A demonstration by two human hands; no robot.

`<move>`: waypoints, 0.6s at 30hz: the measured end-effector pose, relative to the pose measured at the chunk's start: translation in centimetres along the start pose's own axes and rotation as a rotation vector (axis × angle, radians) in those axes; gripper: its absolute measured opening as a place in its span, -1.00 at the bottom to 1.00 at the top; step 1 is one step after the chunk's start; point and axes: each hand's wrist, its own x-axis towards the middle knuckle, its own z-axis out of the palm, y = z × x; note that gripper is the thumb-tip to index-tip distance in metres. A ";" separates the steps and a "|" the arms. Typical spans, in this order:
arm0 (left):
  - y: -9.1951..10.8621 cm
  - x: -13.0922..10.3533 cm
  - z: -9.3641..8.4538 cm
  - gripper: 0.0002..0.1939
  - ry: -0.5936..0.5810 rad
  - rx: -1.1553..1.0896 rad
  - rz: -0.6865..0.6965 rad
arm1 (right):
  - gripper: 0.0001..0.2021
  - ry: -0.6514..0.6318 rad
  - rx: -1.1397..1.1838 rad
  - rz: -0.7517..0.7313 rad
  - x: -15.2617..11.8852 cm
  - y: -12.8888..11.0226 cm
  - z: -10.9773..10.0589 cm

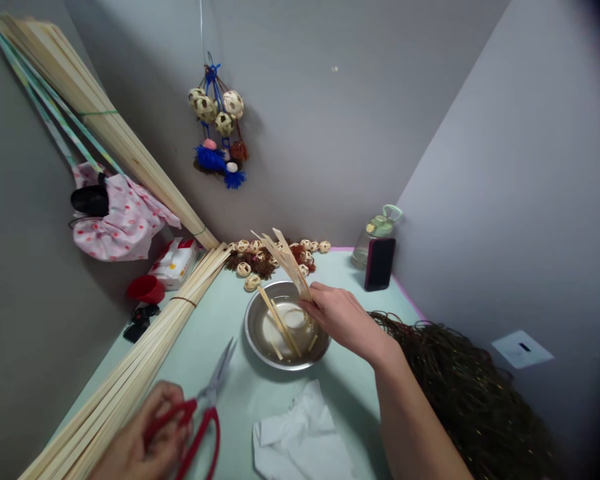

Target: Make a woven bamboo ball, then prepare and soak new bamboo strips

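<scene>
My left hand [153, 433] is closed around one handle of red-handled scissors [211, 393], whose pointed blades aim up toward the bowl. Bent over the right rim of a metal bowl [253, 343], my right hand [337, 310] grips a bundle of thin pale wooden strips [290, 263]. The strips rise up and to the left from the fingers. Inside the bowl is clear liquid, with several cut strips [280, 323] lying in it. A crumpled white cloth [300, 437] lies on the table just in front of the bowl.
Long bundled strips [145, 353] run along the left side. Behind the bowl sit several small woven balls [253, 283]. A phone [380, 265] leans against a bottle [363, 247] at the back right. Dark stringy material [470, 387] is heaped by the right wall.
</scene>
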 end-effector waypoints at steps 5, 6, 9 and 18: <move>3.1 6.7 -3.7 -0.62 0.197 0.101 0.085 | -0.77 0.002 0.002 -0.006 -0.1 -0.1 0.0; 3.3 8.2 -4.1 -0.62 0.210 0.163 0.126 | -0.77 0.003 0.003 -0.005 -0.2 -0.1 0.0; 3.2 10.8 -3.5 -0.55 0.333 0.350 0.337 | -0.79 0.005 -0.002 0.005 -0.3 -0.1 -0.1; 1.4 1.5 11.6 -0.67 -0.667 0.500 0.727 | -0.80 -0.007 -0.012 0.009 -0.1 0.1 0.0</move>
